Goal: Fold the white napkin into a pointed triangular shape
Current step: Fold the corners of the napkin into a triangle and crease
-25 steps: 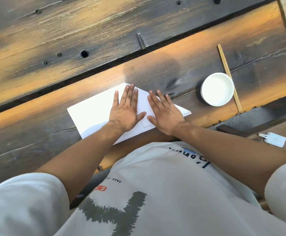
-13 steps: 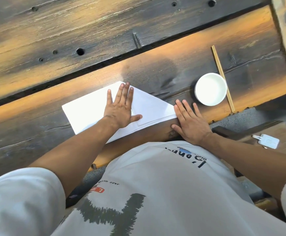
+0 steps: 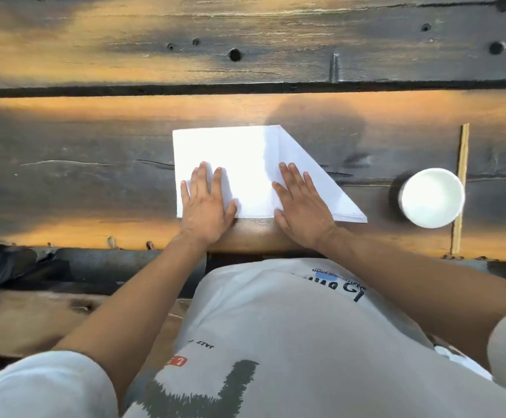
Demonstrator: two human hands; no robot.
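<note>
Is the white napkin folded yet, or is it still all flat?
Partly folded. The white napkin has its right side turned into a slanted edge ending in a point, while its left side is still square. Both hands lie flat on it.

A rustic dining spot, perhaps outdoors: a surface [image 3: 94, 152] of weathered, sunlit planks with bolt holes, a white bowl [image 3: 432, 197] and chopstick [image 3: 460, 188] right of the right hand [image 3: 303, 206].
</note>
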